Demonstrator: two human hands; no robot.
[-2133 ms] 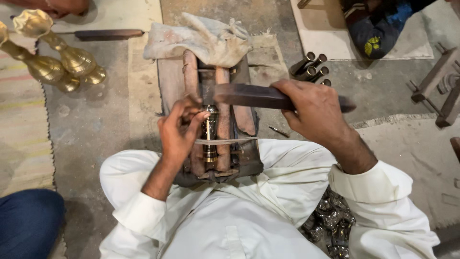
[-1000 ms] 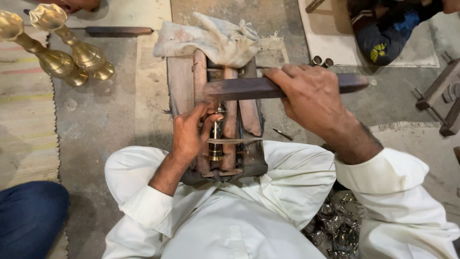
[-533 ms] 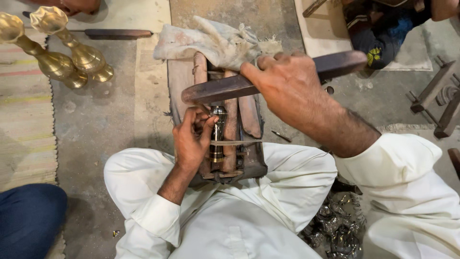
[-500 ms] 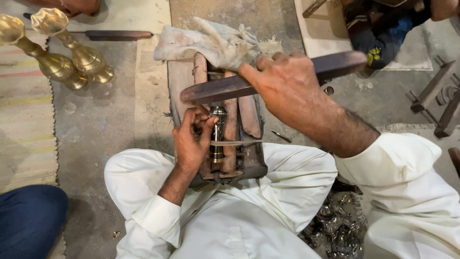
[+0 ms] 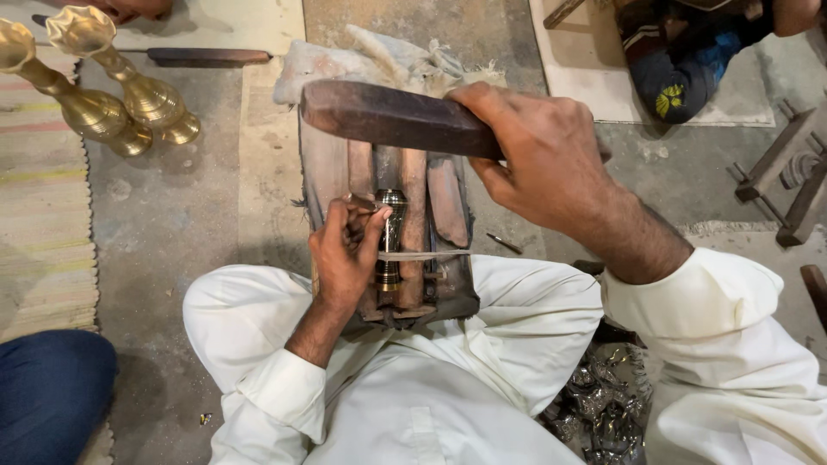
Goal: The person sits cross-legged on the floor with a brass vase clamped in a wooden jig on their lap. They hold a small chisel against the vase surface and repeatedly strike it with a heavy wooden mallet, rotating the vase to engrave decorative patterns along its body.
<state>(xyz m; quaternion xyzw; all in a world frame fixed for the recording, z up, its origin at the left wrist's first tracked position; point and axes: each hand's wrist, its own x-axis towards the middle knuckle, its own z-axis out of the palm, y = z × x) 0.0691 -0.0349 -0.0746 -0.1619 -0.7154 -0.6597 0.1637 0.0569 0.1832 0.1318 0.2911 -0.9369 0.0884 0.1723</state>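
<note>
Right hand clamped round a dark, smooth wooden bat, held level above the grooved wooden block on the lap. Left hand pinching a thin metal tool against small ribbed brass piece, seated upright in block's centre groove. Two fluted brass stands far left on concrete floor.

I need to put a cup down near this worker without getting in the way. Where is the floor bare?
Bare floor lies between the striped mat and wooden block, below the brass vases. Crowded: around both hands on the block.

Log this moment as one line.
left hand: steadies small tool on brass piece | right hand: grips wooden bat above | brass piece: on wooden block
</note>
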